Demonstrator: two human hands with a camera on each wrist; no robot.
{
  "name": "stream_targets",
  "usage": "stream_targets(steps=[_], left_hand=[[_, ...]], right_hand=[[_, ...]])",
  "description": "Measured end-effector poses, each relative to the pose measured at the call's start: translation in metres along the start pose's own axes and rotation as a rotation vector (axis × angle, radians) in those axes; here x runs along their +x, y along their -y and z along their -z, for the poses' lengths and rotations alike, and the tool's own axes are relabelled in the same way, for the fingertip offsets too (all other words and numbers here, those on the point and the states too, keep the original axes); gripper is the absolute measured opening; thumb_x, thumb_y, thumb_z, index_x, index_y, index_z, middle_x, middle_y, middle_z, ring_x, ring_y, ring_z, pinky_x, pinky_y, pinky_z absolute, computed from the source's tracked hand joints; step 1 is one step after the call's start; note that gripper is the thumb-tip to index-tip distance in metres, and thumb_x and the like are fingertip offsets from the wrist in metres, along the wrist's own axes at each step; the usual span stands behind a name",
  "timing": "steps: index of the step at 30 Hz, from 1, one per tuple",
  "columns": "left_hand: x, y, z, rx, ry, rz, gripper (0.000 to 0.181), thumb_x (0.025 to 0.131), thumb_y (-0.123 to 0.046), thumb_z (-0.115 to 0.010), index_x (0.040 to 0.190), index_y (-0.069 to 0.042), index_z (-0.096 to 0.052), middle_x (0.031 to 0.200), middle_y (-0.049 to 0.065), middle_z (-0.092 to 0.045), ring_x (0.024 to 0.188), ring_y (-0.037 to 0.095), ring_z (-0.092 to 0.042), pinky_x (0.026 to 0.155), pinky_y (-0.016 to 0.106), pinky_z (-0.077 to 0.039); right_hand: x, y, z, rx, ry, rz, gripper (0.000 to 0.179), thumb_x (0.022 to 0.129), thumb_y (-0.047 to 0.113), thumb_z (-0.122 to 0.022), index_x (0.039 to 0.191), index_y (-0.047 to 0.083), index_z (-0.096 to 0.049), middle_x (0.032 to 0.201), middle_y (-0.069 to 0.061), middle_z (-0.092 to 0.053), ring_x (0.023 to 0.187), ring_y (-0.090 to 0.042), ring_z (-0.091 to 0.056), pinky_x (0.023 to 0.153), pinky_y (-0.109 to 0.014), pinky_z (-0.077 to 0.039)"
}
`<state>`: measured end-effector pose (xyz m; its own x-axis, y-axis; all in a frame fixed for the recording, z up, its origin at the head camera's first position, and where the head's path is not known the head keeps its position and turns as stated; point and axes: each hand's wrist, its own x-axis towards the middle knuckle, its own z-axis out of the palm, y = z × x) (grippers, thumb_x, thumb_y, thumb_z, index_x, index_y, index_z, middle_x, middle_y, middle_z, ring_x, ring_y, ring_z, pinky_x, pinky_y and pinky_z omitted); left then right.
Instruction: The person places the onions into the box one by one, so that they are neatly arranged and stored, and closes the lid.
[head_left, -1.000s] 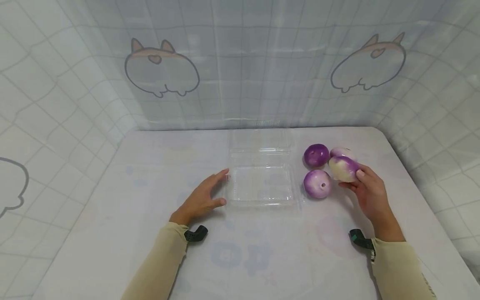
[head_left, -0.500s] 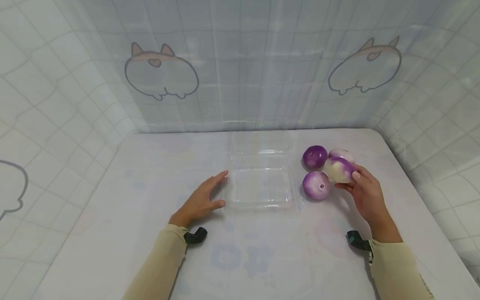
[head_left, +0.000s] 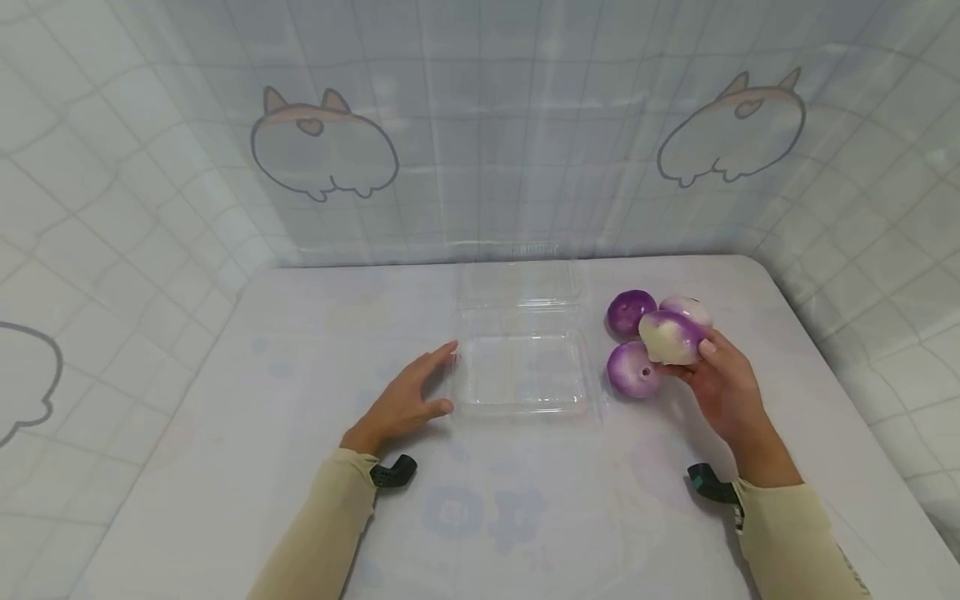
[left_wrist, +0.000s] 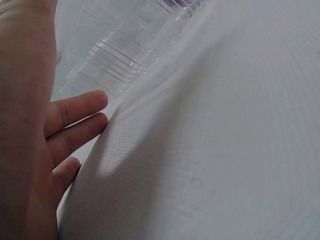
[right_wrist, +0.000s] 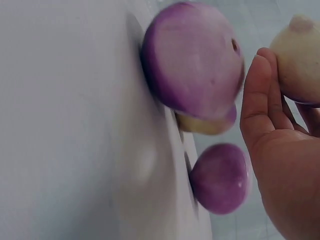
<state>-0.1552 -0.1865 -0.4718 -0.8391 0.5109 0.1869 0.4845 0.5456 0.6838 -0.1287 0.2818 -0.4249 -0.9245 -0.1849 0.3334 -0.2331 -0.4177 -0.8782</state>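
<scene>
In the head view my right hand (head_left: 726,385) grips a purple-and-cream vegetable that looks like an onion (head_left: 667,337), raised above the others. The right wrist view shows the cream end of this held onion (right_wrist: 300,65) against my fingers. Three more lie close by: a dark purple onion (head_left: 628,312), a pale one (head_left: 688,308) partly hidden behind it, and a violet-white onion (head_left: 632,370) with a small hole. A clear plastic box (head_left: 521,372) stands left of them, its lid (head_left: 519,283) folded back. My left hand (head_left: 405,395), fingers spread, has its fingertips at the box's left edge.
A pale patterned cloth (head_left: 315,358) covers the table. Gridded curtains (head_left: 480,150) with animal drawings rise behind and at both sides. Black wrist devices stick out from both sleeves.
My right hand has shifted left with the onion, which now overlaps the hole-marked one in the head view. My left hand and the box look unmoved.
</scene>
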Motion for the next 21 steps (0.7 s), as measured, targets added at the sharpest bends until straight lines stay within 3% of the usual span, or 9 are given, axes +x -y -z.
stream_targets(steps=[4, 12, 21], left_hand=[[-0.001, 0.0, 0.0, 0.011, -0.007, -0.001, 0.107, 0.073, -0.091, -0.041, 0.16, -0.03, -0.026, 0.15, 0.003, -0.05, 0.146, 0.027, -0.032, 0.119, 0.054, -0.017], [-0.002, 0.001, -0.001, 0.008, -0.009, -0.006, 0.105, 0.075, -0.091, -0.042, 0.16, -0.031, -0.026, 0.148, 0.003, -0.052, 0.144, 0.027, -0.034, 0.117, 0.056, -0.021], [-0.001, 0.003, 0.0, 0.0, -0.006, -0.012, 0.099, 0.079, -0.086, -0.044, 0.16, -0.032, -0.025, 0.148, 0.001, -0.052, 0.144, 0.026, -0.035, 0.116, 0.055, -0.024]], right_hand=[[0.005, 0.0, -0.01, 0.014, 0.016, -0.024, 0.044, 0.106, 0.007, -0.028, 0.146, 0.002, -0.047, 0.133, -0.008, -0.06, 0.114, -0.021, -0.062, 0.091, -0.038, -0.055], [0.012, -0.001, -0.03, -0.039, -0.039, -0.01, 0.038, 0.105, 0.006, -0.035, 0.132, 0.005, -0.061, 0.123, -0.009, -0.065, 0.106, -0.021, -0.066, 0.086, -0.037, -0.057], [0.027, -0.002, -0.045, -0.047, -0.032, -0.028, 0.03, 0.105, 0.005, -0.039, 0.12, 0.009, -0.065, 0.113, -0.006, -0.067, 0.099, -0.019, -0.069, 0.085, -0.035, -0.057]])
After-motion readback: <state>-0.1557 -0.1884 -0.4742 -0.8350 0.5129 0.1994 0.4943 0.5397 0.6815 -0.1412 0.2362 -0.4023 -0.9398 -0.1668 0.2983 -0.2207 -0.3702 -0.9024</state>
